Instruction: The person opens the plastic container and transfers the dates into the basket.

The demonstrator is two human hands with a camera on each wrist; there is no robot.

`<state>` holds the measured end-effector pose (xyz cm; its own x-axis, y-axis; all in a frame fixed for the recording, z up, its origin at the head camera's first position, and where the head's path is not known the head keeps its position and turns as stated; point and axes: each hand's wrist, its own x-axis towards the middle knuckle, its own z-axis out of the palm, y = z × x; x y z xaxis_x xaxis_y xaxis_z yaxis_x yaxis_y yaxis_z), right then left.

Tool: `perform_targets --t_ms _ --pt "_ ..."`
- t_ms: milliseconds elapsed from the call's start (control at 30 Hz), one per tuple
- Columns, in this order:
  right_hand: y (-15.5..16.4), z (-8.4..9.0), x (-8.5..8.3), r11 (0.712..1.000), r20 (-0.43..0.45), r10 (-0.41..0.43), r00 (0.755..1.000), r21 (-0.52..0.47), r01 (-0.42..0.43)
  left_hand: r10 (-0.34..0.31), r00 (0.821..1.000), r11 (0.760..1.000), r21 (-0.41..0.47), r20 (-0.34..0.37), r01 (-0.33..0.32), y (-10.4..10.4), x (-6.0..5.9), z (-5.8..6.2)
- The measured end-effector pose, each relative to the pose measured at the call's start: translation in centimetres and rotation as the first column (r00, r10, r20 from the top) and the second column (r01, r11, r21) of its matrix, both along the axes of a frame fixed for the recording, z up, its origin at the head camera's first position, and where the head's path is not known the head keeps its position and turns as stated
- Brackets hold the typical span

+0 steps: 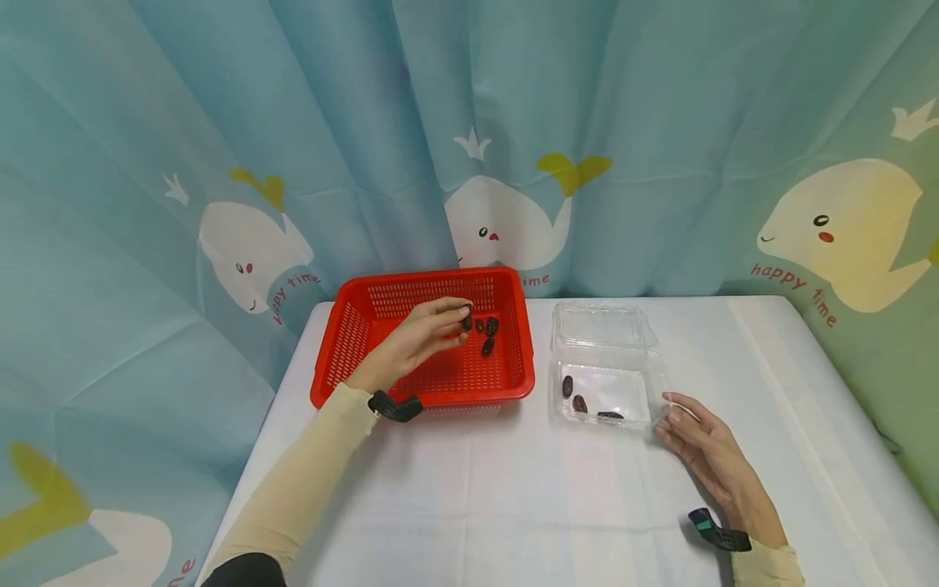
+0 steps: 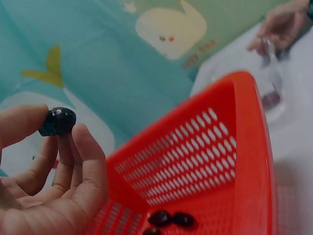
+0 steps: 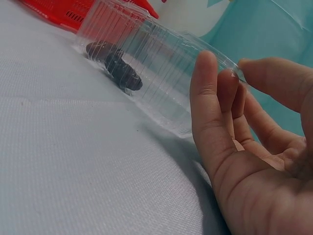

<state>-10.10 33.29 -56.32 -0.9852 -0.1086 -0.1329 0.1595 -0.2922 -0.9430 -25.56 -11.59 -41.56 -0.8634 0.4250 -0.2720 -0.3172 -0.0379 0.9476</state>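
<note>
1. A red basket with slotted walls stands on the left half of the white table, its long side running left to right. Three dark dried fruits lie loose on its floor toward the far right corner, close together.
2. A clear plastic box sits just right of the basket, its hinged lid folded open toward the far side. Three more dark fruits lie in its near left part, one against the near wall.
3. The left hand hangs over the basket with its fingers curled. Thumb and fingertips pinch one dark fruit above the far right part of the basket, just over the loose ones.
4. The pinched fruit looks rounded and glossy in the left wrist view. Which way its long axis runs I cannot tell, since the fingers cover its ends.
5. The right hand rests on the table at the near right corner of the box. Its thumb and fingertips are closed on the box's rim there, fingers only loosely bent.
6. In the right wrist view the fruits in the box blur through the ribbed wall, so their outlines merge.
7. A dark strap sits at each wrist. A curtain printed with whales hangs behind the table and cuts off its far edge.
</note>
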Motion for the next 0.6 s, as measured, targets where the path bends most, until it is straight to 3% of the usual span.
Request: perform_targets --t_ms 300,600 --pt "0.1 0.0 -0.2 1.0 -0.003 0.0 1.0 0.005 0.0 0.061 0.996 0.992 -0.111 0.069 -0.053 -0.1 -2.2 -1.4" --pt "0.0 -0.1 0.0 1.0 0.004 0.001 1.0 -0.01 -0.001 0.142 0.983 0.954 -0.283 0.119 -0.103 0.3 -4.0 -2.9"
